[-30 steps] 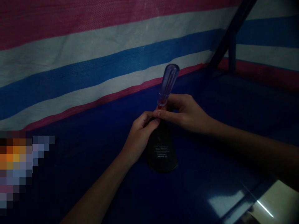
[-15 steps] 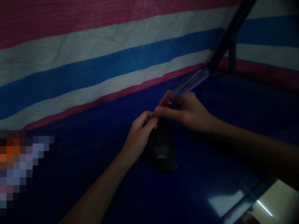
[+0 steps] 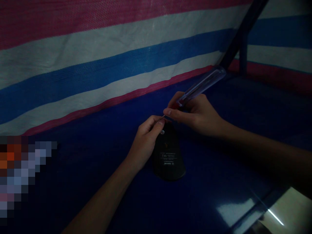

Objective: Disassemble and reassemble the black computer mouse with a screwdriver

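Note:
My right hand (image 3: 192,112) is closed around a screwdriver (image 3: 203,85) with a clear, long handle and a red collar. The handle slants up to the right, and its thin shaft points down to the left. My left hand (image 3: 147,136) pinches the end of that shaft between thumb and forefinger; anything else small in the pinch is hidden. Just below both hands, a black computer mouse (image 3: 168,165) lies bottom up, with printed label text and a small pale round spot near its far end. The left thumb overlaps its upper left edge.
The mouse lies on a dark blue, glossy surface (image 3: 136,201). A striped tarpaulin sheet (image 3: 109,70) rises behind it, with a dark slanted post (image 3: 240,42) at the right. A pixelated patch (image 3: 19,175) covers the left edge. Bright reflections show at lower right.
My right hand and the screwdriver have shifted slightly up and to the right, and more shaft shows between the hands. The left hand and the mouse have hardly moved.

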`<state>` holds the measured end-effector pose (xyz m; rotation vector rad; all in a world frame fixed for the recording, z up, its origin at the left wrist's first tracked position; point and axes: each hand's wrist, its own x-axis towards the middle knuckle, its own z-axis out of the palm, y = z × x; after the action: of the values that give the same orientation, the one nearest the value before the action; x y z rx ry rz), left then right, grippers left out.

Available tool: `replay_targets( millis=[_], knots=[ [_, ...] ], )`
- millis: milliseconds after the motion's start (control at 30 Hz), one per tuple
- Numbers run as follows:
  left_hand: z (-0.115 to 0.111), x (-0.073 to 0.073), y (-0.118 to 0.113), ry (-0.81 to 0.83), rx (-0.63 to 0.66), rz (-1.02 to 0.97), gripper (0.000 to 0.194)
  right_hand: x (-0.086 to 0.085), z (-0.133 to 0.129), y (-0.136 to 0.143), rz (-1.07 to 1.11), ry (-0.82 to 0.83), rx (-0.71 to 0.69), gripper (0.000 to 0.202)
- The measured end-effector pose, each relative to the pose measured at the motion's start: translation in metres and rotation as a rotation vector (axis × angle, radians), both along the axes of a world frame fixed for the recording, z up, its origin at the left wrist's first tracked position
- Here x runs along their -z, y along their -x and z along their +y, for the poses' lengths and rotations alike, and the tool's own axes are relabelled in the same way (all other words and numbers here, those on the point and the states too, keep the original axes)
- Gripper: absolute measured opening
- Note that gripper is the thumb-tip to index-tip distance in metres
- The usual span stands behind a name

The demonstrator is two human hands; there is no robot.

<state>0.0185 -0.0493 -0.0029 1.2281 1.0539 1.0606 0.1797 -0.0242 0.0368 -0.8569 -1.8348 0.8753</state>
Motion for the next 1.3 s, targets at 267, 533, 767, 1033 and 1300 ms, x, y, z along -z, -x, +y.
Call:
replay_targets(
  millis=[267, 533, 767, 1033, 1300],
  knots=[
    [0.0, -0.001, 0.0, 0.011, 0.02, 0.021, 0.018, 0.007, 0.011, -0.003, 0.012, -0.061, 0.028, 0.011],
    [-0.001, -0.002, 0.0, 0.007, 0.003, 0.043, 0.02, 0.015, 0.022, -0.011, -0.233, -0.147, 0.045, 0.012],
    [-0.001, -0.001, -0.001, -0.021, -0.027, 0.056, 0.023, 0.023, 0.032, -0.02, -0.873, -0.32, -0.107, 0.02],
    [-0.001, -0.001, -0.002, -0.021, -0.027, 0.022, 0.022, 0.028, 0.032, -0.02, -1.09, -0.501, -0.102, 0.022],
    [-0.002, 0.002, 0.001, -0.013, -0.075, 0.006, 0.02, 0.017, 0.021, -0.017, -0.799, -0.515, -0.147, 0.04]
  ],
)
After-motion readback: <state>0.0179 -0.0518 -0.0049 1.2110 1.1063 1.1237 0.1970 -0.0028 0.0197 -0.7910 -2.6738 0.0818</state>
